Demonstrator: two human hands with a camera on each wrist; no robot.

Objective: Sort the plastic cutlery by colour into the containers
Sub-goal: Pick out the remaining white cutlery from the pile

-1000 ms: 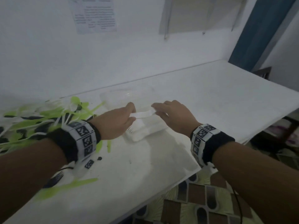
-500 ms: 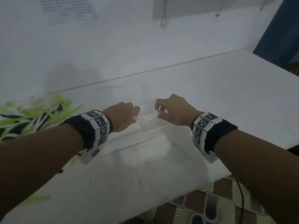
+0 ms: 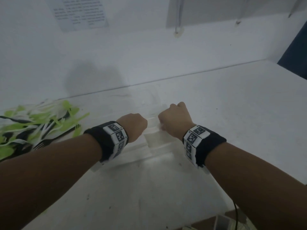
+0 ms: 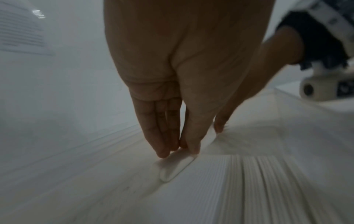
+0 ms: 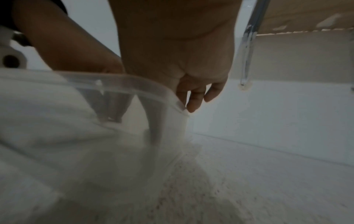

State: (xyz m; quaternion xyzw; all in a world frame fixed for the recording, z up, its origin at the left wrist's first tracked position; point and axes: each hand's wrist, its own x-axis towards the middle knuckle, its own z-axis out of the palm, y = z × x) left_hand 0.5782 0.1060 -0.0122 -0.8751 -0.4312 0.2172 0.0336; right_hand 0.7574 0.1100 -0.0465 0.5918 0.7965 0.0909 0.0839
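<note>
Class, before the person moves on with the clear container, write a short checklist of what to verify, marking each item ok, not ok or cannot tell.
1. Left hand pinches a white cutlery piece: ok.
2. Right hand holds the clear container by its rim: ok.
3. Container rests flat on the table: cannot tell.
4. Mixed cutlery pile sorted: not ok.
5. Container holds only white pieces: cannot tell.

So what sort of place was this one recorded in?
Probably a plain room at home or in a small workplace, not a lab: a white table pushed against a white wall, a printed notice stuck on that wall, and patterned floor tiles below the table edge.
</note>
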